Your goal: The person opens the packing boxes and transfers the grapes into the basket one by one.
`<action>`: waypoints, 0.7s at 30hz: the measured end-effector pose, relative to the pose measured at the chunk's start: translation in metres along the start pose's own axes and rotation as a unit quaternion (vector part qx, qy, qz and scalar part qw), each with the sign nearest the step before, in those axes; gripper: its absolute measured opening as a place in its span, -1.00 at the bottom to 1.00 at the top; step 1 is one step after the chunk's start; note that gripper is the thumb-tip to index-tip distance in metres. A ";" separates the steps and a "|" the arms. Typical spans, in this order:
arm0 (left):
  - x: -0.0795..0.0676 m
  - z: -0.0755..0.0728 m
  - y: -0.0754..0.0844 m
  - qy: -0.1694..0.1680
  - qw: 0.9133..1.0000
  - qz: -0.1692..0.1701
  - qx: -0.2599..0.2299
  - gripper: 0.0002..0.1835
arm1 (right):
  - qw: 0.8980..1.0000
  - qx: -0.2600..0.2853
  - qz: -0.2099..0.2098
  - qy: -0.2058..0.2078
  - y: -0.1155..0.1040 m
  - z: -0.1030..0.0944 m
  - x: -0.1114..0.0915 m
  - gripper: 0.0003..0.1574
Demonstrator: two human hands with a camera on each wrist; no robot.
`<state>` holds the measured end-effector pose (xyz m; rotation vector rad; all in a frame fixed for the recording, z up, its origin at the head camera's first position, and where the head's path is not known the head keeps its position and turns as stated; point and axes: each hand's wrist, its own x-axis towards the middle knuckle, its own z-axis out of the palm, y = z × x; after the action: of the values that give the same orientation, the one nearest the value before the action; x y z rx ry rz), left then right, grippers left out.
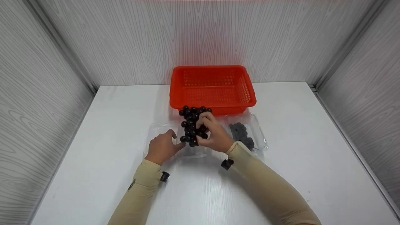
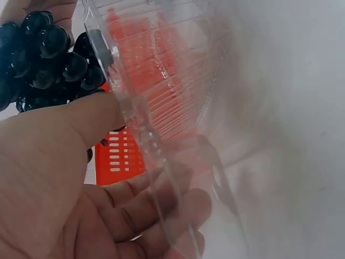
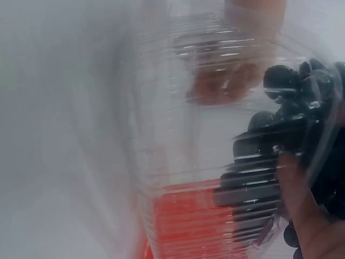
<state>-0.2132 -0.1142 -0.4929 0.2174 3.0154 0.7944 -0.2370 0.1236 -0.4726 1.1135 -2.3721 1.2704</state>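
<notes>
White tabletop (image 1: 103, 140), hands (image 1: 161, 147) (image 1: 217, 134) angled inward at grapes (image 1: 189, 120)

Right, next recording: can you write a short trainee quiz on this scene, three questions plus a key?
1. Which hand grips the grapes?
2. True or false: the basket stands nearer the person than those grapes.
3. Where does the other bunch lie?
A) In the basket
B) In a clear box
C) On the bare tabletop

Key:
1. The right hand.
2. False; the basket stands farther away.
3. B.
</notes>
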 end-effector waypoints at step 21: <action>0.003 0.008 0.002 0.016 1.000 -0.017 -0.001 -0.57 | 0.995 0.024 0.013 0.092 -0.002 -0.038 0.000 -0.65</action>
<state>-0.2151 -0.1084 -0.4984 0.1544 3.0390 0.8051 -0.2412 0.1530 -0.4480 0.9360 -2.2382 1.3819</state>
